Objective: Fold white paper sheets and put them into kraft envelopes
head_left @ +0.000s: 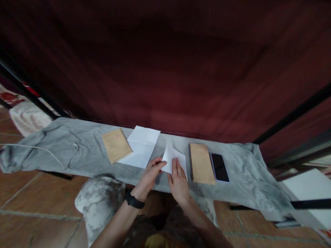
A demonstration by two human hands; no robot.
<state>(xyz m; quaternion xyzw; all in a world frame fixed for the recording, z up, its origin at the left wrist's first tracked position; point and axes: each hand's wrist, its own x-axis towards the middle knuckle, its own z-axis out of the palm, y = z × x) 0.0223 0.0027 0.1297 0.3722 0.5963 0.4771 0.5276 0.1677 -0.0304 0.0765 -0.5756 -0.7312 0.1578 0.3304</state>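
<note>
A folded sheet of white paper (169, 155) lies between my hands on the grey cloth, one corner lifted to a point. My left hand (153, 171) pinches its left edge between thumb and fingers. My right hand (179, 179) rests on the paper with its fingers stretched out flat. Something small and red shows under the left fingers; what it is I cannot tell. To the left, another white sheet (142, 144) with a crease across it lies partly under brown envelopes (117, 145). Right of my right hand is a stack of longer brown envelopes (202, 163).
A phone (219, 167) lies right of the envelopes. The grey cloth (88, 148) covers a narrow bench, with a white cable (51, 152) at its left. A dark red curtain (165, 69) hangs behind, between black metal bars (292, 119). Tiled floor (46, 199) shows below.
</note>
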